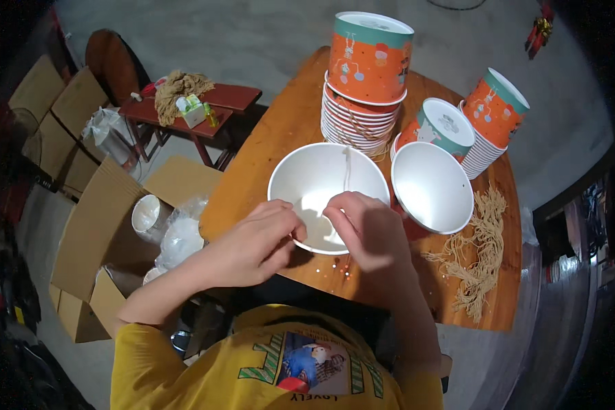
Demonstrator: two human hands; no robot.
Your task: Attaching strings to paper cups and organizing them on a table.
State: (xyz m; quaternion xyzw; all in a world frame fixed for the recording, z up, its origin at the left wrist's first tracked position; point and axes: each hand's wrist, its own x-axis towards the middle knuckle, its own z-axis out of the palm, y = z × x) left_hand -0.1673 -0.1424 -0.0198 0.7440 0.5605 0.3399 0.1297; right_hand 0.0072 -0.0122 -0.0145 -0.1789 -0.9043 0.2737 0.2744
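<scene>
A large white-lined paper bucket (pixel 290 171) stands mouth up on the wooden table, close in front of me. A pale string (pixel 348 167) hangs from its far rim down inside it. My left hand (pixel 270 239) is closed at the near left rim, fingers curled over the edge. Above the bucket's near right part, my right hand (pixel 365 229) is closed in a pinch at the string's lower end; the fingers hide its tip. Just right of it leans a second paper bucket (pixel 430 184), its white inside facing me.
Stacked orange-and-green paper buckets (pixel 369 61) stand at the back, with more stacks (pixel 495 109) at the right. A bundle of tan strings (pixel 482 253) lies on the table's right side. Left of the table, an open cardboard box (pixel 96 232) holds white buckets; beyond stands a red bench (pixel 232 97).
</scene>
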